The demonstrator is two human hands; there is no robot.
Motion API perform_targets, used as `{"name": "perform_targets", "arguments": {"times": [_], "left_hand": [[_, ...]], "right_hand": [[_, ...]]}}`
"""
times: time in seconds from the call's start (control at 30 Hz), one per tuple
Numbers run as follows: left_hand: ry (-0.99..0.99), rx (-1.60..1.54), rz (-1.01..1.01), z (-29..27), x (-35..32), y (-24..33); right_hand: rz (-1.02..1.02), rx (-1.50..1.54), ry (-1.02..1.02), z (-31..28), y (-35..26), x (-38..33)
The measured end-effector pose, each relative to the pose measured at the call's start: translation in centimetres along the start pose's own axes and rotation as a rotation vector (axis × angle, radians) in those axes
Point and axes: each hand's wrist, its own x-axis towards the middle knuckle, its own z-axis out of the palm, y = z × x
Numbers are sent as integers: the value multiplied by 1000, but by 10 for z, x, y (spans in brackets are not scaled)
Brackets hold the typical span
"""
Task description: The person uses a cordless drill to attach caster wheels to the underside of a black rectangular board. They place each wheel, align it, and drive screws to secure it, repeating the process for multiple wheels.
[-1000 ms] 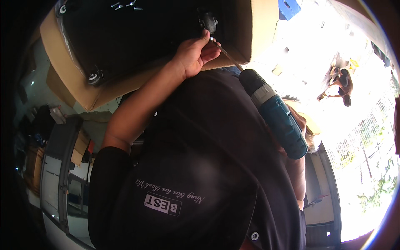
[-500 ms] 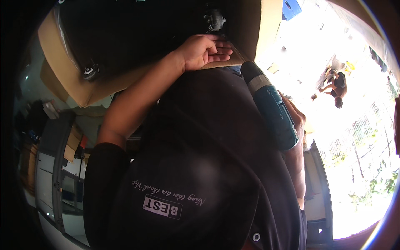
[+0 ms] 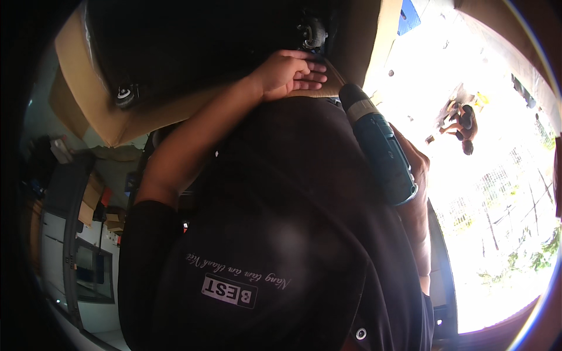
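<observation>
Teal drill [image 3: 386, 157], black chuck [image 3: 351, 96], pale collar [image 3: 362, 109] | right grip [image 3: 417, 161] clasping it | left grip [image 3: 285, 73] half-curled, hold unclear

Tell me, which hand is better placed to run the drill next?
Probably the right hand: it holds the teal-and-black plastic drill, its long, thin metal bit pointing toward the round, grey-and-black caster wheel. The left hand is by the wheel, away from the drill's body.
</observation>
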Motion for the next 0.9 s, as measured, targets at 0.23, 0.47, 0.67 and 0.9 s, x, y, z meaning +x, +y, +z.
{"name": "perform_targets", "arguments": {"times": [0.23,0.47,0.67,0.9], "left_hand": [[360,831,795,-62,-33,-1],[243,1051,1181,-30,-63,7],[-542,932,1453,116,-82,25],[-706,1156,1511,149,-62,6]], "right_hand": [[46,30,19,-4,-30,9],[-88,-63,-17,-10,-14,18],[71,-18,-38,-7,-31,22],[33,-43,-87,-12,-33,32]]}}
